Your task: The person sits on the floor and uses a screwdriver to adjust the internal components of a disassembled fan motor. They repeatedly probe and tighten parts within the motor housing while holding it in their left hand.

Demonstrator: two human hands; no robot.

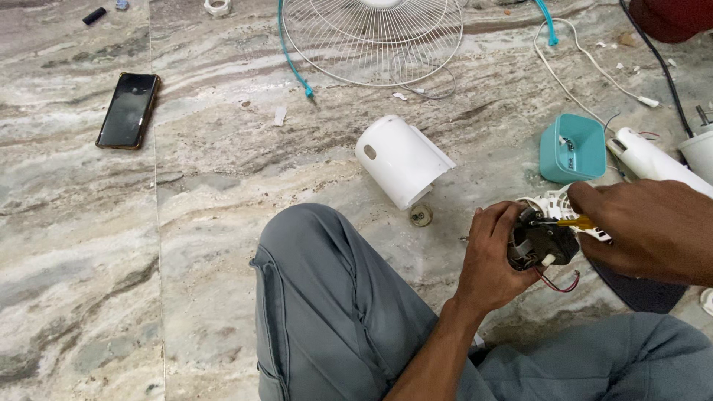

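Note:
My left hand grips a small black fan motor with a white shaft tip and red wires hanging under it. A white slotted plastic housing sits behind the motor. My right hand holds a yellow-handled screwdriver with its tip against the top of the motor. Both hands work above my grey-trousered legs, over the marble floor.
A white cylindrical motor cover lies on the floor with a small round metal part beside it. A teal plastic box, white fan stem, wire fan grille, white cable and black phone lie around.

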